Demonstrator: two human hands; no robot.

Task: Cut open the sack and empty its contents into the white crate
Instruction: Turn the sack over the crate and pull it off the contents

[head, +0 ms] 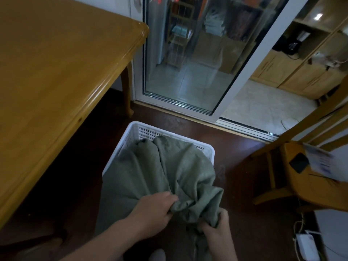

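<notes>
Nearest: gripping bunched near end of green sack (169, 176) w/ both hands. L hand (152, 208) curled tight round a fistful of cloth, fingers wrapped over a fold. R hand (216, 228) just right of it, clutching another gather, fingers curled into the fabric, tips mostly hidden by cloth. No knife or scissors in either hand, none visible elsewhere.

Further out: sack body stretched from hands over near part of white crate (211, 150) on dark floor, far end tipped down inside. Looks limp and flat, no obvious bulge, so prob. mostly emptied. Can't see crate interior under cloth, so no confirming any contents in there. Can't see the cut opening either; presumably hidden at far end inside crate.

Judging progress: cutting prob. done, tipping in hand or near finished. Left to do, at a guess: shake out remainder, lift sack clear, check folds for leftovers.

Around, near to far: white box (307, 245) w/ cables at near right. Wooden chair (301, 187) at right, w/ dark phone (299, 162) and papers (320, 162) on seat. Wooden table (56, 63) at left, near crate, apart from it. Far: sliding glass door (188, 63), wood cabinets (293, 72) beyond at far right.
</notes>
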